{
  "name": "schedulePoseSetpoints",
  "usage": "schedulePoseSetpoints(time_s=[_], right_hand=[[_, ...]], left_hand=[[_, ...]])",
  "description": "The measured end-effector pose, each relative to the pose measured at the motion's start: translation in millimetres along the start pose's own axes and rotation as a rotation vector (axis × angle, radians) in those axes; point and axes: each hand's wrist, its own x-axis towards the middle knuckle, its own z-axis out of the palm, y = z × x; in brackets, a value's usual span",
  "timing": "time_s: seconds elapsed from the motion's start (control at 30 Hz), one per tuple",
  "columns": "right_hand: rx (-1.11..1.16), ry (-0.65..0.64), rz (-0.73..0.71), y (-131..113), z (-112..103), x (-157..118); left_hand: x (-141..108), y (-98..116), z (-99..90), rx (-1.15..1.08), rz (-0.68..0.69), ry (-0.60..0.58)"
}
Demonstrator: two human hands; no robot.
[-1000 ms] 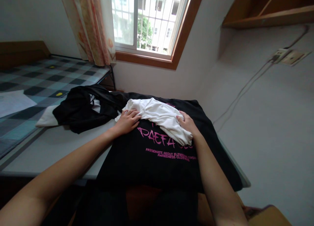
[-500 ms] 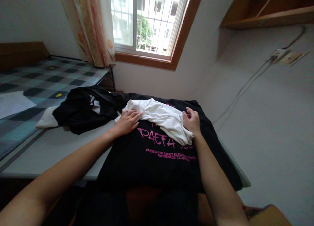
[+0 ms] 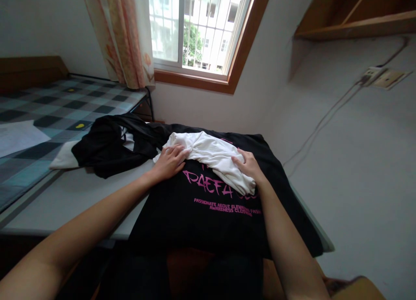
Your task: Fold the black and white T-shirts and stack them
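A crumpled white cloth garment (image 3: 208, 149) lies in a bunched strip across a black shirt (image 3: 182, 222) with pink lettering, which is spread over the table. My left hand (image 3: 171, 160) rests on the left end of the white garment, its fingers laid out flat. At the other end, my right hand (image 3: 248, 165) touches the garment's right edge with thumb and fingers apart. Part of the shirt's print is covered by the white cloth and my right forearm.
A heap of black clothing (image 3: 113, 148) with white parts lies left of the shirt, on the pale tabletop (image 3: 81, 204). Further left is a bed with a checked cover (image 3: 97, 100) and white paper (image 3: 22, 135). Wall, window (image 3: 201, 35) and a corded socket (image 3: 373, 74) bound the far and right sides.
My right hand has moved slightly left and lowered onto the white garment, where before its fingers were raised at the edge. My left hand stays in place.
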Motion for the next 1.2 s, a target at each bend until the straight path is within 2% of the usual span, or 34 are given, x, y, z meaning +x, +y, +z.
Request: schedulePoseSetpoints(time_s=[0.13, 0.27, 0.33, 0.43, 0.53, 0.6, 0.67, 0.7, 0.73, 0.8, 0.83, 0.87, 0.9, 1.0, 1.03, 1.07, 1.1, 1.13, 1.2], right_hand=[[0.031, 0.067, 0.084, -1, -4, 1], [0.034, 0.119, 0.229, -2, 0, 0], [0.055, 0.125, 0.238, -3, 1, 1], [0.096, 0.143, 0.201, -10, -11, 12], [0.079, 0.222, 0.218, -26, -47, 36], [0.059, 0.397, 0.188, -44, -82, 53], [0.056, 0.571, 0.071, -63, -120, 64], [0.028, 0.664, 0.002, -72, -137, 65], [-0.011, 0.699, -0.074, -79, -153, 63], [-0.047, 0.710, -0.165, -88, -177, 49], [-0.050, 0.654, -0.167, -87, -184, 38], [-0.049, 0.533, -0.141, -85, -188, 24], [-0.049, 0.378, -0.095, -79, -189, 10], [-0.045, -0.327, -0.022, -53, -177, -33], [-0.042, -0.544, -0.006, -44, -170, -44], [-0.029, -0.702, 0.012, -35, -162, -53], [-0.011, -0.792, 0.034, -28, -154, -59], [0.005, -0.819, 0.055, -22, -146, -63], [0.036, -0.744, 0.073, -16, -134, -66]], left_hand=[[1, 1, -6.1, 0.061, -0.243, 0.120], [2, -6, -16.5, 0.032, -0.378, 0.053], [5, -14, -23.8, 0.010, -0.410, 0.035], [17, -34, -42.6, -0.072, -0.507, 0.115], [41, -59, -75.6, -0.214, -0.567, 0.279], [59, -72, -103.7, -0.233, -0.493, 0.480], [71, -79, -132.7, -0.219, -0.390, 0.660], [74, -80, -146.2, -0.202, -0.342, 0.705], [74, -79, -158.4, -0.188, -0.294, 0.728], [63, -78, -177.2, -0.203, -0.228, 0.660], [54, -78, -183.2, -0.237, -0.220, 0.573], [43, -80, -186.7, -0.282, -0.224, 0.453], [30, -84, -187.5, -0.331, -0.222, 0.269], [-6, -97, -175.5, -0.483, -0.219, -0.436], [-14, -100, -167.7, -0.498, -0.235, -0.577], [-20, -101, -159.0, -0.498, -0.248, -0.629], [-23, -99, -150.0, -0.499, -0.257, -0.610], [-24, -96, -141.2, -0.503, -0.258, -0.552], [-20, -82, -125.8, -0.503, -0.221, -0.409]])
